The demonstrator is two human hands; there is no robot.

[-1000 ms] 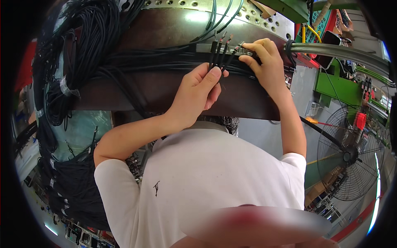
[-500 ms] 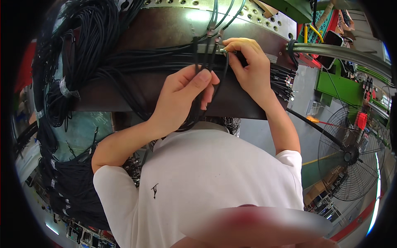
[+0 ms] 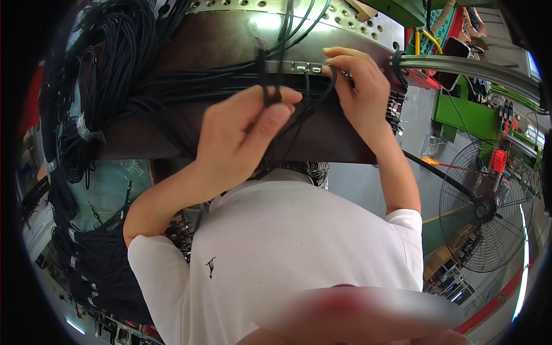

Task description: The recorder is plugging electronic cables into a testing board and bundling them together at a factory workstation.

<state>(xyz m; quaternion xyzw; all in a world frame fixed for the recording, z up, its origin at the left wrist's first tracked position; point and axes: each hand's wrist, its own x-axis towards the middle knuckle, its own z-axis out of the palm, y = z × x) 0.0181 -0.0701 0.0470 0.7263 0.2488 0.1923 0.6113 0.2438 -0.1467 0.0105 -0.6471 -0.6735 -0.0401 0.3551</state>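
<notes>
My left hand (image 3: 244, 129) is closed around thin black cables (image 3: 262, 72) in front of the table. Their upper ends stick up past my fingers and are smeared by motion. At the right end of a metal strip (image 3: 296, 66) with small sockets, my right hand (image 3: 363, 92) pinches a black cable (image 3: 332, 86) between thumb and fingertips. This cable curves down and left from my fingertips, toward my left hand. Its tip is hidden by my fingers. Another cable (image 3: 307, 86) hangs down from a socket of the strip.
Long bundles of black cable (image 3: 118, 40) lie along the brown table (image 3: 218, 37) and hang off its left side. Behind it runs a perforated metal plate (image 3: 345, 23). Several cable ends (image 3: 395, 109) jut out beside my right wrist. A black fan (image 3: 484, 210) stands at the right.
My left hand has moved left, pulling the held cables away from the front of the metal strip, so its sockets show. My right hand has shifted a little right.
</notes>
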